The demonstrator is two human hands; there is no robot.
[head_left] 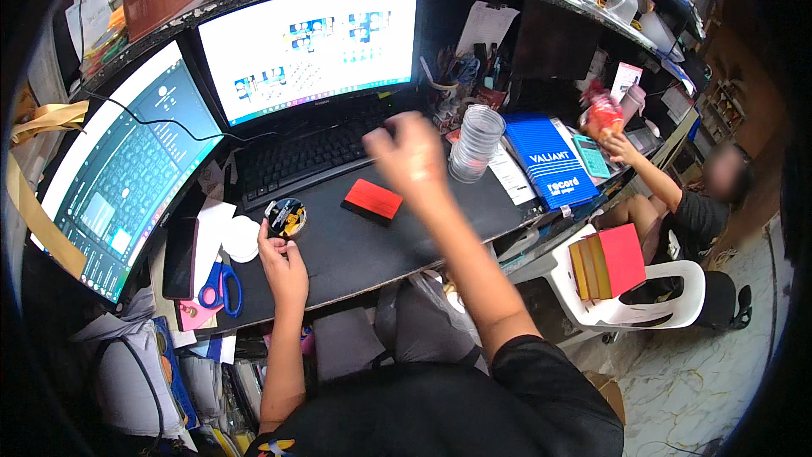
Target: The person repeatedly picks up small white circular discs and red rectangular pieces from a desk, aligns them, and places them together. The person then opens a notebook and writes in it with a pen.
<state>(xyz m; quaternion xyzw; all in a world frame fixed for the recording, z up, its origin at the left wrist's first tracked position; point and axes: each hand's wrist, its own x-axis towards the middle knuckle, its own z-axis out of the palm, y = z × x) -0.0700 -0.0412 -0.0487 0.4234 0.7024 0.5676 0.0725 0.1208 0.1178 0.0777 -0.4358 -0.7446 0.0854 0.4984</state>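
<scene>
My left hand (282,264) is closed round the near left side of a small round container (288,218) with a black label and yellow pieces showing. It rests at the desk's left part. My right hand (409,161) is raised over the near right part of the black keyboard (292,155), smeared by motion, so its fingers cannot be made out. Below and left of it lies a flat red and black block (372,200). A stack of clear round plastic tubs (477,145) stands right of that hand. White round pieces (241,239) lie just left of the container.
Blue-handled scissors (222,288) and a dark phone (178,258) lie at the left. Two lit monitors (309,46) stand behind. A blue record book (550,161) lies right. Another person's hand (623,150) holds a red package (601,113). Red books (622,260) rest on a white chair (681,288).
</scene>
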